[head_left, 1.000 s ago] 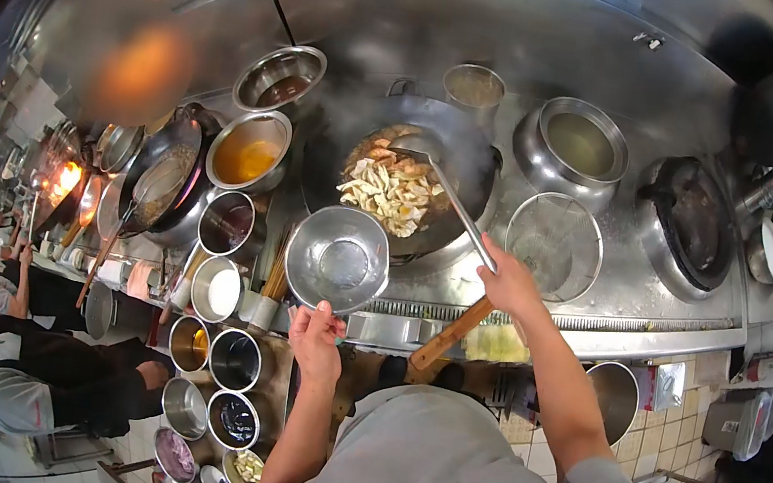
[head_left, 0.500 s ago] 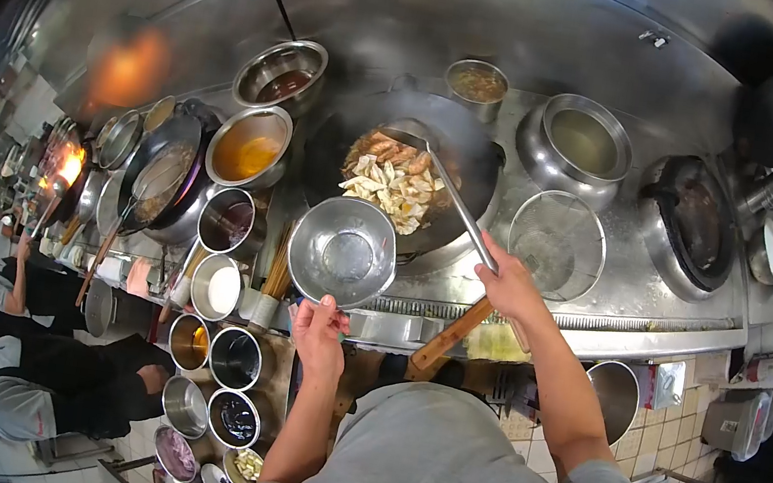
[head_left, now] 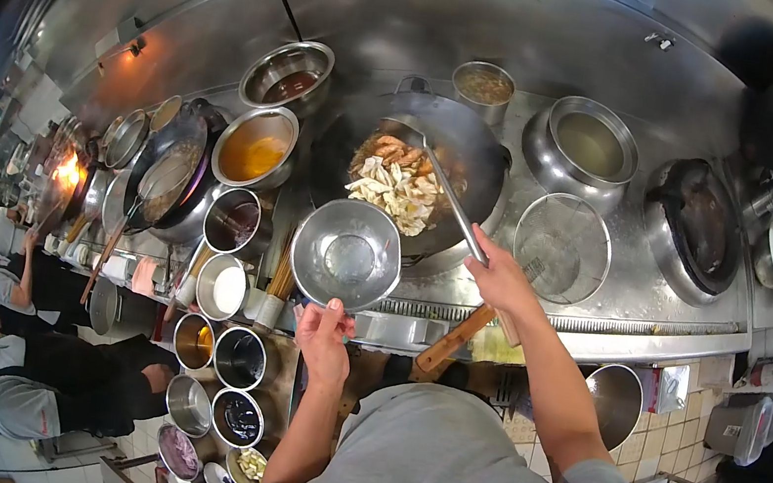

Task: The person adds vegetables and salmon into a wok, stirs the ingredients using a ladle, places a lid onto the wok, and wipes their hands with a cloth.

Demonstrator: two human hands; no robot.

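Observation:
My left hand [head_left: 324, 342] grips the near rim of a steel bowl [head_left: 346, 260], tilted and with nothing visible in it. The bowl hangs at the near left of a dark wok [head_left: 479, 155]. My right hand [head_left: 501, 281] is closed around the handle of a metal ladle [head_left: 450, 196], whose head reaches into the wok. Brown pieces [head_left: 398, 152] and pale slices [head_left: 393, 195] of food lie there, partly hiding the ladle's head. A wooden handle [head_left: 455, 340] sticks out at the stove edge below my right hand.
A wire strainer [head_left: 561, 248] and a steel pot of liquid [head_left: 589, 144] stand right of the wok. Bowls of orange liquid [head_left: 253, 150] and dark sauce [head_left: 287, 77] are on the left. Seasoning containers [head_left: 240, 360] line the lower left. Co-workers [head_left: 35, 384] stand beyond; a flame [head_left: 69, 172] burns.
The view has shifted slightly. My right hand and the ladle handle have moved a little left and down relative to the wok. Both hands keep their hold; the flame glare at left has shrunk.

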